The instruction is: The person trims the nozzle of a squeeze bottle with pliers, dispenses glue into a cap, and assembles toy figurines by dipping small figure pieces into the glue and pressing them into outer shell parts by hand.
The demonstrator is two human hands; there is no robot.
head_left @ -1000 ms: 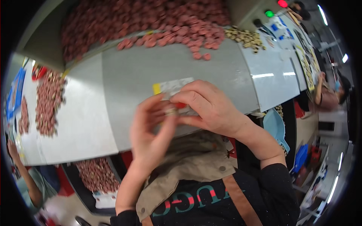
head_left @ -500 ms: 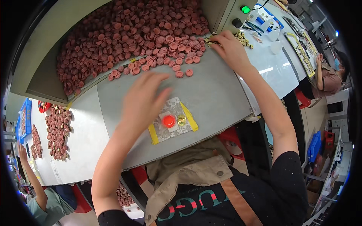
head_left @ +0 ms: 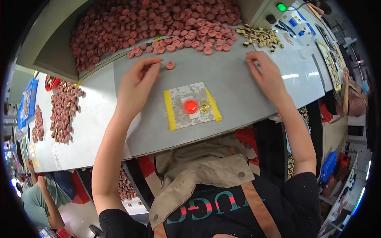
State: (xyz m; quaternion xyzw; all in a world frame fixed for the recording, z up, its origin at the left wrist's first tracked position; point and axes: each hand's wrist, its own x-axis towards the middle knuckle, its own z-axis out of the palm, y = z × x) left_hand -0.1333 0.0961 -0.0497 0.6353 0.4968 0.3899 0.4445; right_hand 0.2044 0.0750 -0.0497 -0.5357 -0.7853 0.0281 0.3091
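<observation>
My left hand is over the grey worktop, fingers curled and thumb and fingertips drawn close. What they pinch, if anything, is hidden. One round pink ribbed cap lies just right of those fingertips, apart from them. My right hand is bent in a pinch nearer the small black-and-gold pieces; its tips hold something too small to make out, if anything. Between my hands a clear plate lies fixed with yellow tape. On it are a glowing red disc and a small round gold piece.
A big heap of pink caps fills the machine opening ahead. Further pink-and-gold pieces lie on the left, beside a blue tray. Co-workers sit at both sides; yellow trays stand far right.
My right hand has drawn back from the black-and-gold pieces. My left hand has moved left, away from the taped plate, leaving a lone cap visible near its fingertips. The whole view has shifted.
</observation>
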